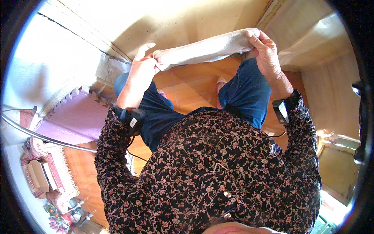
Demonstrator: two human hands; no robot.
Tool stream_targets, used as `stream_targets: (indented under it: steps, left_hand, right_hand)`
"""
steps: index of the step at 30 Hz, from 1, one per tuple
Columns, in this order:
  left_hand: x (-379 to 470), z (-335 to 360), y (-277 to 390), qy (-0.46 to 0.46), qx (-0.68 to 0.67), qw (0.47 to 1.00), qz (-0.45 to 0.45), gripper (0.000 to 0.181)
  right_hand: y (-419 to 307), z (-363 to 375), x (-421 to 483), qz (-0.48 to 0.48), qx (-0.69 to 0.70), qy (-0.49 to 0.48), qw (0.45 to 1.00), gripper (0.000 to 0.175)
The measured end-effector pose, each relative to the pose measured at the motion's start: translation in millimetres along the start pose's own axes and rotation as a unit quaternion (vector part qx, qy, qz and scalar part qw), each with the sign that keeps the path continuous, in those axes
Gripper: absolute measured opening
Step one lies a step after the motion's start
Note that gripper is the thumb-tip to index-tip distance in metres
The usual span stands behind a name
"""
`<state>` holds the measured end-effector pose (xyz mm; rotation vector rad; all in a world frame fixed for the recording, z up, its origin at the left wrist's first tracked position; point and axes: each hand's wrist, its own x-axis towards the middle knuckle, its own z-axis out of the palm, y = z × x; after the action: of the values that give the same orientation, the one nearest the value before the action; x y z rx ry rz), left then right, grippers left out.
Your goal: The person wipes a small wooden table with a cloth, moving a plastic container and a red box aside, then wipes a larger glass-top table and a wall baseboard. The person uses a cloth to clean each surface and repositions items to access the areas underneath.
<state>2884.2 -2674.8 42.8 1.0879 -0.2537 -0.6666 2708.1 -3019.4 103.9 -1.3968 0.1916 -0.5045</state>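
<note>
A long strip of pale grey-white cloth [204, 50], perhaps a sock or a folded towel, is stretched between my two hands above the floor. My left hand [141, 70] pinches its left end between thumb and fingers, with one finger raised off the cloth. The other end, a little higher in the view, is gripped by my right hand [264, 52], its thumb lying over the edge. Behind the middle of the cloth lie my parted knees in dark blue trousers [248, 90].
Pale walls [187, 20] close in ahead and on both sides. A purple foam mat [76, 117] with toothed edges lies at the left, near a curved metal bar [52, 139]. Further left, an open cardboard box [38, 177] rests on fringed covers beside flowers [57, 220].
</note>
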Motion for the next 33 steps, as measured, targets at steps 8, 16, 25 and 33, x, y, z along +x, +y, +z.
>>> stream_targets:
  steps: [8, 16, 25, 33]
  left_hand:
    - [-10, 20, 30, 0.011, 0.214, 0.974, 0.079, 0.04]
    - [5, 38, 60, 0.023, 0.42, 0.876, 0.236, 0.04]
    - [36, 42, 78, 0.003, 0.38, 0.888, 0.257, 0.042]
    - [81, 54, 77, 0.021, 0.521, 0.778, 0.351, 0.032]
  right_hand:
    - [-11, -14, 13, -0.019, -0.009, -0.012, 1.0, 0.046]
    - [-41, -15, 14, -0.086, -0.31, -0.073, 0.944, 0.049]
    - [-41, -14, 3, -0.014, 0.041, -0.021, 0.999, 0.051]
    - [-73, -10, -3, -0.225, -0.152, 0.091, 0.958, 0.042]
